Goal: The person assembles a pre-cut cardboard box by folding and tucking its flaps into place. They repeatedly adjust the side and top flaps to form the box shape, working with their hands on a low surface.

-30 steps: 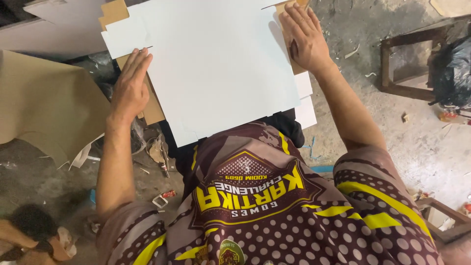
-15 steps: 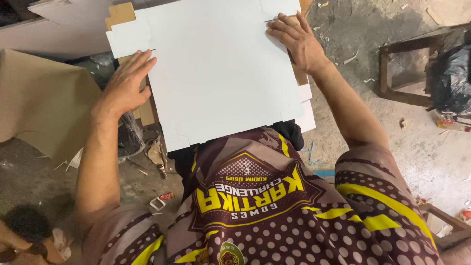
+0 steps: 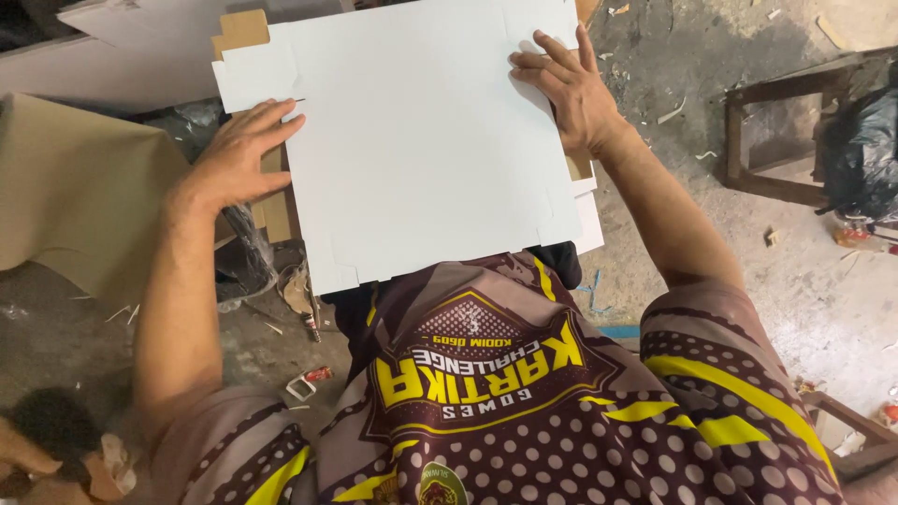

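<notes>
A large white die-cut cardboard sheet [image 3: 412,140] with flaps and notches lies flat in front of me, on top of more sheets whose brown and white edges stick out. My left hand [image 3: 238,154] rests palm down at the sheet's left edge, fingers spread and touching it. My right hand [image 3: 566,89] presses flat on the sheet's upper right part, fingers apart. Neither hand grips anything.
A brown cardboard panel [image 3: 75,196] lies at the left, a pale board [image 3: 122,47] at the upper left. A wooden stool frame [image 3: 776,131] and a black plastic bag [image 3: 865,150] stand at the right. Scraps litter the dusty concrete floor [image 3: 804,281].
The white sheet has slid toward me and slightly left. Both hands moved with it, the left hand turning its fingers onto the sheet's edge, the right hand coming lower.
</notes>
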